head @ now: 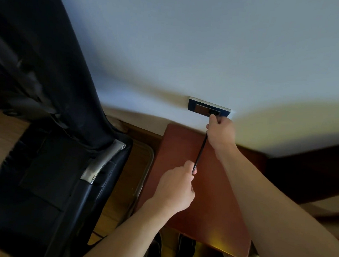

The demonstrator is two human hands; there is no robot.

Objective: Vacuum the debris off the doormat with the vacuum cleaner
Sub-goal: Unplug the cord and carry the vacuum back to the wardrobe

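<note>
A dark wall socket plate (pixel 198 107) sits low on the pale wall. My right hand (pixel 221 133) is up against it, fingers closed on a black plug (pixel 214 112) at the socket's right end. From the plug a black power cord (pixel 200 152) runs down to my left hand (pixel 175 189), which pinches it. Neither the vacuum cleaner nor the doormat is in view.
A black leather office chair (pixel 48 160) with a silver armrest (pixel 102 163) fills the left. A reddish-brown wooden tabletop (pixel 183 149) lies under my hands, against the wall. Wooden floor (pixel 129 175) shows between chair and table. Dark furniture (pixel 310 174) stands at the right.
</note>
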